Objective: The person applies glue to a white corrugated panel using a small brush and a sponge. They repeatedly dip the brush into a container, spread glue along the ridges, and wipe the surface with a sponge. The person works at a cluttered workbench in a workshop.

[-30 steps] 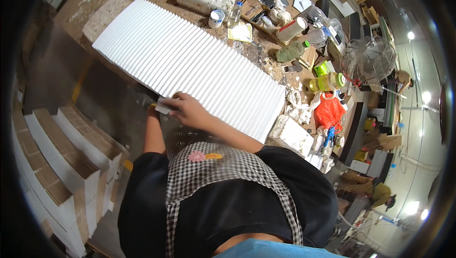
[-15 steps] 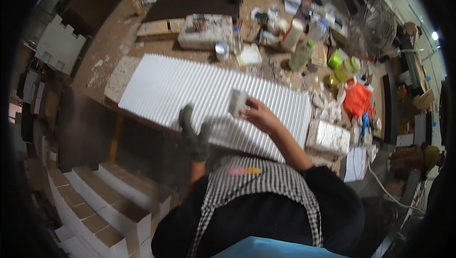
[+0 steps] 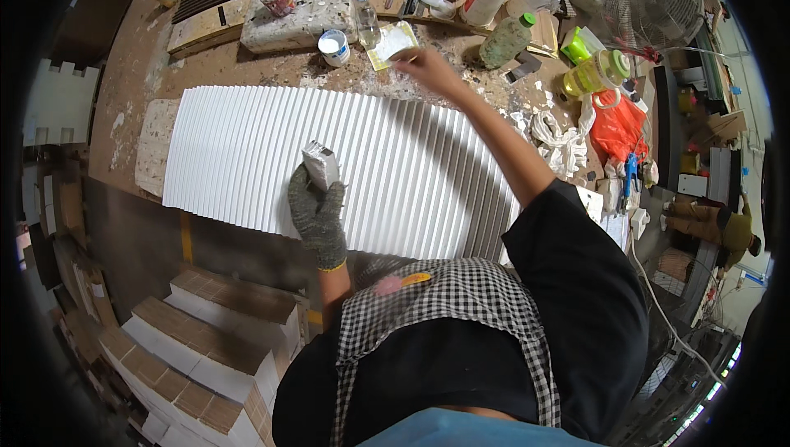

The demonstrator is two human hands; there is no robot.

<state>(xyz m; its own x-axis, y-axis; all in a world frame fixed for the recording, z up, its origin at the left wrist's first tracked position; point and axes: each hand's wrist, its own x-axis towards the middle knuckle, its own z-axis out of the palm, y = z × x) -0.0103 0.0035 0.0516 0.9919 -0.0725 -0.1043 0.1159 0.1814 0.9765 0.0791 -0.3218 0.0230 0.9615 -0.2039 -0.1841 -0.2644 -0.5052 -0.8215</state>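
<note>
My left hand (image 3: 318, 218), in a grey knitted glove, grips a small grey-white block (image 3: 322, 165) upright above a white ribbed panel (image 3: 247, 147). The panel lies lengthwise on the worktable, its ridges running from near to far. Reaching over the panel to its far side, my bare right hand (image 3: 429, 71) has its fingers bent together at the right edge of a yellow-edged card (image 3: 388, 50) smeared with white. Whatever those fingertips hold, if anything, is too small to make out. Just left of the card stand an open white tub (image 3: 334, 48) and a clear blue-capped bottle (image 3: 368, 23).
A paint-spotted foam block (image 3: 300, 23) lies at the back left. Farther right are a green-capped bottle (image 3: 507, 41), a yellow-green jug (image 3: 594, 74), a red plastic bag (image 3: 617, 124) and a fan (image 3: 650, 3). Stacked white-and-brown pieces (image 3: 197, 348) stand on the lower left.
The block has passed from my right hand to my gloved left hand, which has closed around it. My right hand has moved away across the panel to the card.
</note>
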